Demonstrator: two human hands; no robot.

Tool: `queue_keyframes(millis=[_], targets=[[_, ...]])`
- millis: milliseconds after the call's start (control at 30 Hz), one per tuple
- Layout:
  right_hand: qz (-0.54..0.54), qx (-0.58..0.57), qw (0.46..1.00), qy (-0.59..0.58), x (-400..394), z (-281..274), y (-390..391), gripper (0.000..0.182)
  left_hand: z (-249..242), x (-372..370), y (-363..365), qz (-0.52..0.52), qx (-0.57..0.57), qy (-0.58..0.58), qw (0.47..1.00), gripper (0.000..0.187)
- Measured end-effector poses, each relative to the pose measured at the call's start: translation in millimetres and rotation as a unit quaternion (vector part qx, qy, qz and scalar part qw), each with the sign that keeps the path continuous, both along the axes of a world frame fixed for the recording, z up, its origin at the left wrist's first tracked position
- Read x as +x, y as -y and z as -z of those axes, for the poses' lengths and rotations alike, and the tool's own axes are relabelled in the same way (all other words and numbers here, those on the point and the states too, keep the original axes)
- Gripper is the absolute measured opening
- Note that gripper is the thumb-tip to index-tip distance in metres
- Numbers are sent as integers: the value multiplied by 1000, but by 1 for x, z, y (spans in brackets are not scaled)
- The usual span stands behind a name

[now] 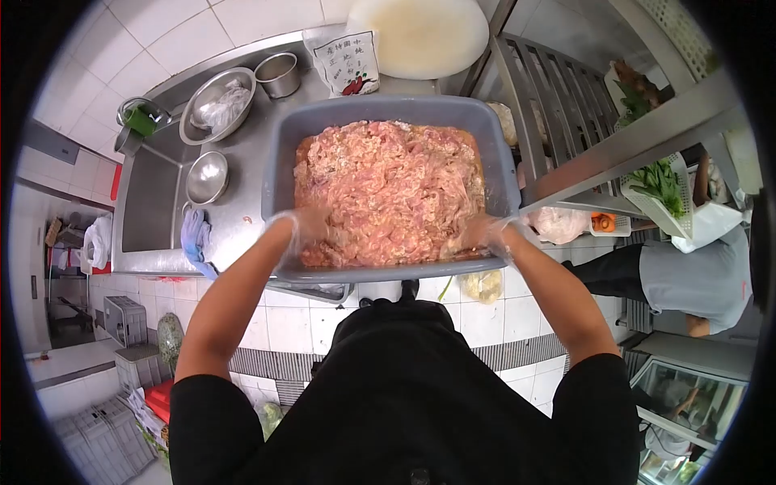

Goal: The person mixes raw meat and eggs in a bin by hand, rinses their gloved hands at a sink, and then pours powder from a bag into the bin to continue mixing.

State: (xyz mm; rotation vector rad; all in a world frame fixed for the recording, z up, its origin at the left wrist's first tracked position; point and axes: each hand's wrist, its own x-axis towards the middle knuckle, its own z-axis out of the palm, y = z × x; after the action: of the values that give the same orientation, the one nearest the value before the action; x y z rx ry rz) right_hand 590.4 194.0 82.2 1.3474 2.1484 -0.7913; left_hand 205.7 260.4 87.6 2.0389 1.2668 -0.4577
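Observation:
A large grey plastic tub (505, 153) sits on the steel counter, filled with a wide heap of raw, sliced pink meat (388, 190) in reddish liquid. Both my hands wear loose clear plastic gloves. My left hand (314, 229) presses into the meat at the near left of the tub, its wrist over the rim. At the near right, my right hand (478, 233) is pushed into the same heap. The fingers of both hands are mostly hidden by meat and smeared plastic.
Left of the tub are a steel bowl with a plastic bag (218, 109), a steel pot (277, 74), a smaller bowl (208, 178) and a blue cloth (195, 237). Behind stand a printed bag (346, 65) and a round board (420, 36). A slatted rack (558, 97) and a person (691, 275) are right.

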Motion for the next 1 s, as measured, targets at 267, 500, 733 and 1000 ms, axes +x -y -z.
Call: queue_keyframes(millis=[267, 500, 733, 1000], targets=[[323, -196, 804, -459, -40, 76, -1, 25, 74, 32, 33, -437, -334, 381, 743, 40], [450, -316, 740, -388, -161, 132, -74, 14, -25, 46, 26, -540, -422, 514, 516, 30], [403, -309, 521, -686, -143, -32, -68, 28, -74, 66, -15, -377, -161, 612, 676, 38], [305, -88, 682, -659, -84, -110, -75, 36, -63, 92, -89, -229, 107, 318, 914, 27]])
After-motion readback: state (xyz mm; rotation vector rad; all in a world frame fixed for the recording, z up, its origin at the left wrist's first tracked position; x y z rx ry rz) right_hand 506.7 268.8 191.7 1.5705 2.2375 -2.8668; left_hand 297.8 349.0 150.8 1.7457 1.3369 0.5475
